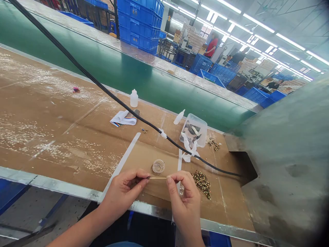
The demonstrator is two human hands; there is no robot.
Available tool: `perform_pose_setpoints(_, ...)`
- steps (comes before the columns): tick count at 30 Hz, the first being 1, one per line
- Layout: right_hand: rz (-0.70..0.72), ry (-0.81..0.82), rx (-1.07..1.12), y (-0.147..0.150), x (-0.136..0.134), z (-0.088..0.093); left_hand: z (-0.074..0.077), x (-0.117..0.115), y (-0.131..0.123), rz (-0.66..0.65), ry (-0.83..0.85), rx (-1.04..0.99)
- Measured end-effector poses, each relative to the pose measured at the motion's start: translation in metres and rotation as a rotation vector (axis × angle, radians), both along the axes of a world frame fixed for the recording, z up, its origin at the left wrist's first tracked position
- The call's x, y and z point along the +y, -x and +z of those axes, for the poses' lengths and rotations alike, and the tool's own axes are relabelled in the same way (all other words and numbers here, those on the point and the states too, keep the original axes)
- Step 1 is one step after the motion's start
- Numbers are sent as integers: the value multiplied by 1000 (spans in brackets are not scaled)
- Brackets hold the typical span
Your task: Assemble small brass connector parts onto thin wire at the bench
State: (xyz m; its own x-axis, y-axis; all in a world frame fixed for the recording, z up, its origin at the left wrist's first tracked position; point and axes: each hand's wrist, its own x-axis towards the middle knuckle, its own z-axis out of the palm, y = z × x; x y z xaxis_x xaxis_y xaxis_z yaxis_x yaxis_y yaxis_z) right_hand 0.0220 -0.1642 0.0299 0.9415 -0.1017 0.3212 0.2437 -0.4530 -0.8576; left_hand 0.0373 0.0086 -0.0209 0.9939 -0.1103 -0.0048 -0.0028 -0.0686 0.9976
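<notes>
Between my hands runs a thin pale wooden stick, held level above the cardboard. My right hand pinches its right end between thumb and forefinger. At the other end, my left hand pinches a tiny dark part that touches the stick tip; its kind is too small to make out. Just beyond the fingers sits a small round clear cup. To the right of my right hand lies a heap of small black-and-gold parts.
A black cable crosses diagonally above the table. Behind it stand a clear plastic box, a small squeeze bottle and a white bottle. A green conveyor belt runs beyond; a metal panel bounds the right.
</notes>
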Motion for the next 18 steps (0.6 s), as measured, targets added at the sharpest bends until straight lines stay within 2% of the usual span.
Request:
perform_pose_setpoints(8,24,42,-5,0,-1,2,5,0,0,-12,-63,-36)
perform_pose_setpoints(11,-18,54,-46,-5,-5,4,4,-1,-2,11,-72,-46)
perform_pose_setpoints(15,-113,193,-142,-13,-7,4,1,0,-1,16,-116,-74)
perform_pose_setpoints(18,-105,292,-189,-18,-6,2,-3,0,-1,41,-186,-99)
